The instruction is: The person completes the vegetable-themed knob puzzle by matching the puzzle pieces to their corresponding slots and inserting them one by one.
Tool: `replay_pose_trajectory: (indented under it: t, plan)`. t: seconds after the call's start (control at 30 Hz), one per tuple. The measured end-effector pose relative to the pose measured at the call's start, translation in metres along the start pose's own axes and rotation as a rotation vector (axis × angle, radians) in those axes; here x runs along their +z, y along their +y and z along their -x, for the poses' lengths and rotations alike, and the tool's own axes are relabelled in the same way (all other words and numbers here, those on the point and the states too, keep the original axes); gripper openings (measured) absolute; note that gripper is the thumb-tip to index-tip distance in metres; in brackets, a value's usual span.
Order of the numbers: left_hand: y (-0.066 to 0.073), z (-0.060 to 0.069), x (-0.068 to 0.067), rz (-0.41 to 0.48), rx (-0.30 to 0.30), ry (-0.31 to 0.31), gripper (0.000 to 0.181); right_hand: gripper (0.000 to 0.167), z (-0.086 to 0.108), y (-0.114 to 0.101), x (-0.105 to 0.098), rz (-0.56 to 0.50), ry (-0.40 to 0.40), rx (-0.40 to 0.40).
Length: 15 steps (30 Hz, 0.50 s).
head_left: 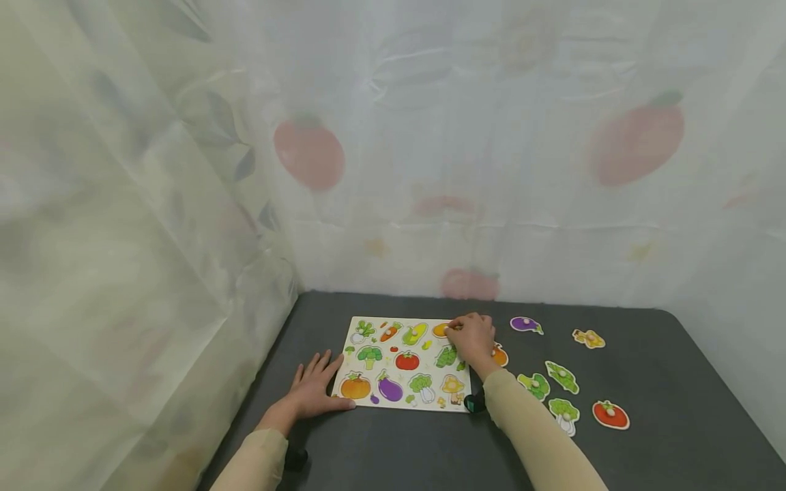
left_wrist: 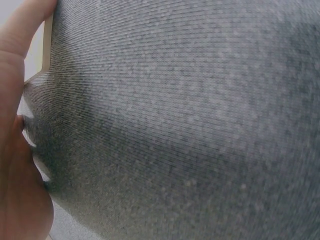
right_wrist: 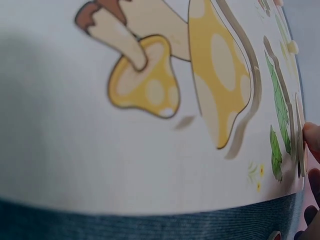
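Note:
A white vegetable puzzle board (head_left: 387, 373) lies on the dark table. My left hand (head_left: 312, 390) rests with spread fingers along its left edge, the thumb by the lower left corner. At the board's upper right corner, my right hand (head_left: 474, 339) pinches a yellow-orange puzzle piece (head_left: 439, 330), partly hidden by the fingers. In the right wrist view, the fingers (right_wrist: 311, 137) hold its thin edge close to the board. Knobbed radish (head_left: 362, 332), carrot (head_left: 389, 333) and corn (head_left: 415, 333) pieces sit in the top row. A printed mushroom (right_wrist: 220, 75) is large in the right wrist view.
Loose pieces lie right of the board: an eggplant (head_left: 523, 324), a yellow mushroom-like piece (head_left: 591, 339), a tomato (head_left: 610, 414), a leafy cabbage (head_left: 563, 411) and several others. An orange piece (head_left: 500, 354) is partly behind my right wrist. Printed curtains (head_left: 393, 225) hang behind and left of the table.

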<state>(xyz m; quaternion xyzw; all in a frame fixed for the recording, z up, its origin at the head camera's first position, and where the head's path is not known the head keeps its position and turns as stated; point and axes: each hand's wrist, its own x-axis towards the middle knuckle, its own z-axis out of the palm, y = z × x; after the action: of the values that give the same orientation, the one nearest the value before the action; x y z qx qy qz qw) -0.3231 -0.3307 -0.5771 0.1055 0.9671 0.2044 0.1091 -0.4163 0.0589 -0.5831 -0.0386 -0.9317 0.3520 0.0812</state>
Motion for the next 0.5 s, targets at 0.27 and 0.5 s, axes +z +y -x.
replay_pose_trajectory:
  t: [0.27,0.5]
  plan:
    - [0.005,0.003,-0.004,-0.01,-0.006,-0.012,0.118,0.021,0.001,-0.001,-0.001,0.002,-0.002,0.0]
    - [-0.006,-0.002,0.004,-0.024,-0.002,0.01,0.12,0.021,0.002,-0.001,-0.001,-0.001,0.004,-0.002]
